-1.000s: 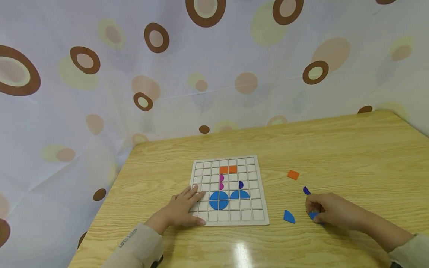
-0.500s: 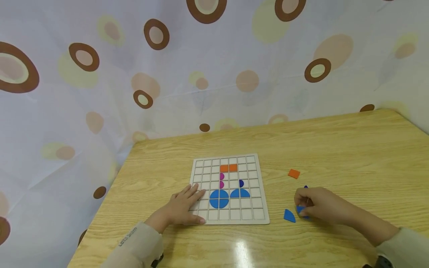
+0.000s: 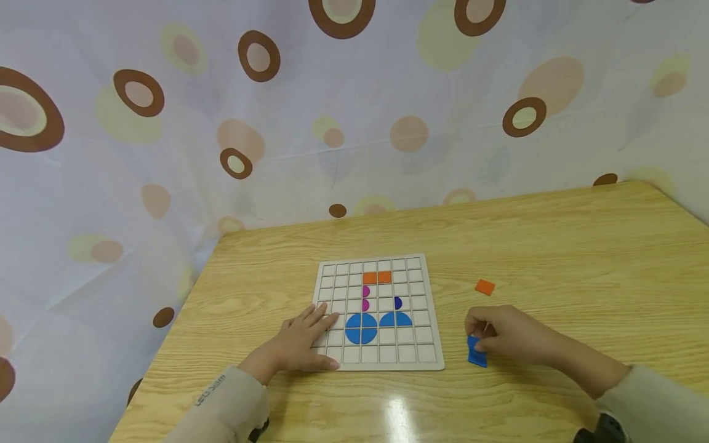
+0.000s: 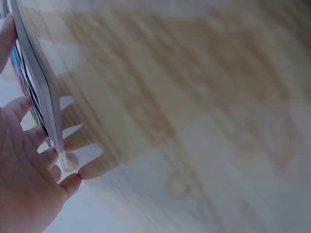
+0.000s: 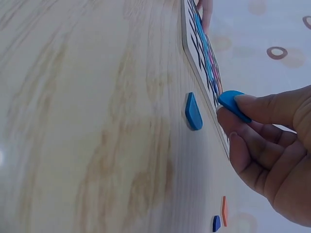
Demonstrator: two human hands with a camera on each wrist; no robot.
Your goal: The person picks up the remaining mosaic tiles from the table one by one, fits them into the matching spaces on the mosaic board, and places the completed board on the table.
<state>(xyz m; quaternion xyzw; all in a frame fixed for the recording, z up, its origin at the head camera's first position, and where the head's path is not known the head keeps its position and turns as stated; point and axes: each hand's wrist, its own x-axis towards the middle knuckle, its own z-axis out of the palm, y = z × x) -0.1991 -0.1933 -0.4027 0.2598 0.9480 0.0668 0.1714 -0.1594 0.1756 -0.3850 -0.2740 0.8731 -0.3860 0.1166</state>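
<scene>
My left hand (image 3: 299,341) rests with spread, straight fingers on the left edge of a white grid board (image 3: 407,355). The right hand (image 3: 506,332) pinches a blue quarter-circle tile (image 5: 232,103) between thumb and fingers, right of the board. In the right wrist view, a second blue quarter-circle tile (image 5: 193,114) lies on the table near that hand. The board carries a full blue circle (image 3: 361,328) of quarter tiles, a blue half circle (image 3: 396,319), two magenta half-circle tiles (image 3: 365,298), one dark blue half-circle tile (image 3: 398,303) and two orange squares (image 3: 377,277).
A loose orange square (image 3: 484,287) lies right of the board on the wooden table (image 3: 587,264). A dark blue half-circle tile (image 5: 216,224) shows near it in the right wrist view; my right hand hides it in the head view. A patterned curtain (image 3: 410,166) hangs behind the table.
My right hand, pinching the blue quarter-circle tile, has moved left toward the board and now hovers by the loose blue tile. The left hand has stayed on the board's edge.
</scene>
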